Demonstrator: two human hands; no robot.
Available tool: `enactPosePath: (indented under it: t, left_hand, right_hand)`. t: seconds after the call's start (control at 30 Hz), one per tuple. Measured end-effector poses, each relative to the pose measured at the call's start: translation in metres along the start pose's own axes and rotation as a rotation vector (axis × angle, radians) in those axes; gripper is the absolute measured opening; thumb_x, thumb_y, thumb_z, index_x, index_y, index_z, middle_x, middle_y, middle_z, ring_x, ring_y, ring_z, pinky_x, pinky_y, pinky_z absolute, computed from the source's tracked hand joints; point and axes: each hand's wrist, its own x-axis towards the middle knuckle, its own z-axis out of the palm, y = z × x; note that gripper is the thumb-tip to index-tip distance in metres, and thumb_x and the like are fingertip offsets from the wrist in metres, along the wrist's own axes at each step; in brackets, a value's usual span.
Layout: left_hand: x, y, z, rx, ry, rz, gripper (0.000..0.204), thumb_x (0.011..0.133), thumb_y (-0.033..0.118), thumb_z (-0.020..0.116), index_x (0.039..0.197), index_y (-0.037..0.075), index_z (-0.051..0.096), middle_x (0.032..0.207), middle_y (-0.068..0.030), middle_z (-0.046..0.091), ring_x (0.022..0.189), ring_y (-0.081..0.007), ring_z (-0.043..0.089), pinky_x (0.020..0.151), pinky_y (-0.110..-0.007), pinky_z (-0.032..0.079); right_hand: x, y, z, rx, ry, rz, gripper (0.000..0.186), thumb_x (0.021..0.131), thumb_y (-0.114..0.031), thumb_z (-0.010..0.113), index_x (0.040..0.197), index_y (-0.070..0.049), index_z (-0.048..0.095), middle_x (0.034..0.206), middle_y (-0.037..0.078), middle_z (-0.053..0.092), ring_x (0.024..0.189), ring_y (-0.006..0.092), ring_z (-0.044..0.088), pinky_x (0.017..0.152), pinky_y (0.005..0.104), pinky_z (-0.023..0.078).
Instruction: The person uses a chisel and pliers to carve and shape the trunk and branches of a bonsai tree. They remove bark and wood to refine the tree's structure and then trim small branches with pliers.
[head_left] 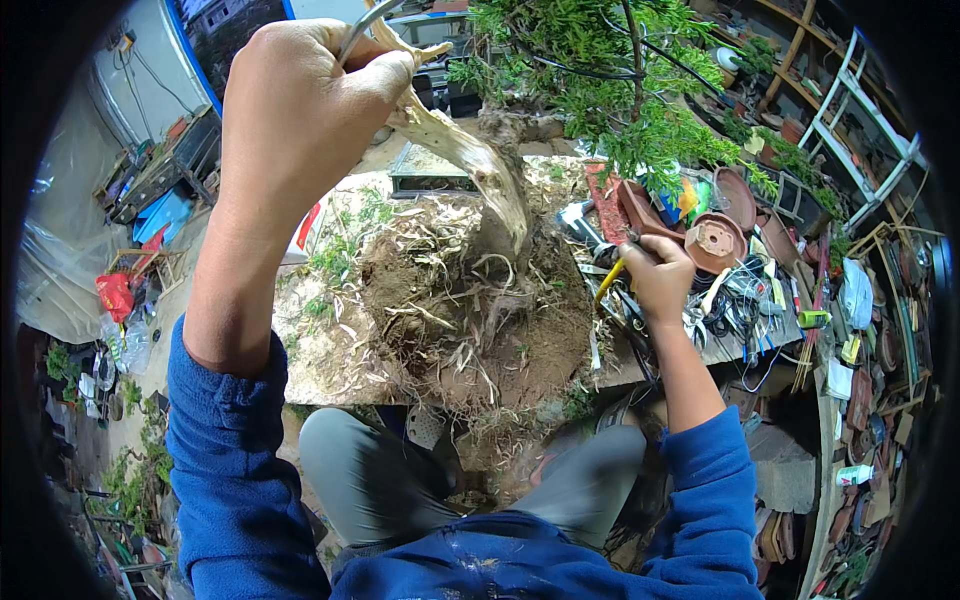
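Note:
A bonsai tree stands on the table in front of me, with a broad root ball of brown soil and pale cut roots. Its bare, twisted deadwood trunk rises toward my left hand, which is closed around the pale upper wood. A curved grey metal rod passes between that thumb and forefinger. Green juniper foliage hangs at the upper right. To the right of the soil, my right hand is closed on a thin yellow-handled tool; its working end is unclear.
Wood shavings and green clippings cover the tabletop. Brown bonsai pots and a heap of hand tools lie at the right. A white ladder leans by crowded shelves. My knees are against the table's near side.

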Motion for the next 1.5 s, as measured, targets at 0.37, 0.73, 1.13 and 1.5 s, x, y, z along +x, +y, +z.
enactPosePath:
  t: [0.37,0.73,1.13,1.5]
  left_hand:
    - [-0.002,-0.011,-0.002,-0.271,-0.135,-0.257,0.021,0.085,0.020,0.077,0.090,0.000,0.081,0.065,-0.0019,0.068,0.057,-0.0056,0.059,0.053,-0.024,0.043]
    - [-0.008,-0.017,0.005,-0.676,-0.119,-0.363,0.015,0.089,0.016,0.076,0.090,0.001,0.077,0.061,0.0044,0.058,0.049,0.0000,0.046,0.046,-0.019,0.030]
    - [-0.018,-0.027,0.018,-0.707,-0.002,-0.214,0.018,0.091,0.017,0.077,0.093,-0.001,0.076,0.070,-0.0004,0.068,0.059,-0.0013,0.057,0.051,-0.018,0.040]
    - [-0.024,-0.041,0.042,-0.726,0.210,-0.109,0.025,0.104,0.021,0.070,0.119,0.002,0.065,0.098,-0.0006,0.068,0.086,-0.0051,0.062,0.077,-0.020,0.048]
  right_hand:
    - [-0.030,-0.173,-0.019,0.825,-0.779,0.336,0.062,0.093,-0.022,0.068,0.148,0.000,0.053,0.130,0.021,0.066,0.119,0.0327,0.067,0.097,0.0479,0.058]
    - [0.007,-0.243,0.062,0.799,-0.713,0.230,0.042,0.095,-0.017,0.072,0.130,0.006,0.065,0.086,0.005,0.068,0.071,0.0111,0.064,0.060,0.0240,0.049]
    - [0.009,-0.230,0.067,0.440,-0.619,-0.096,0.058,0.094,-0.012,0.072,0.145,0.011,0.054,0.093,0.008,0.071,0.068,0.0103,0.062,0.057,0.0240,0.049]
    - [-0.005,-0.212,0.068,0.404,-0.597,-0.296,0.059,0.092,-0.006,0.074,0.146,0.007,0.055,0.102,0.005,0.074,0.083,0.0043,0.062,0.075,0.0197,0.050]
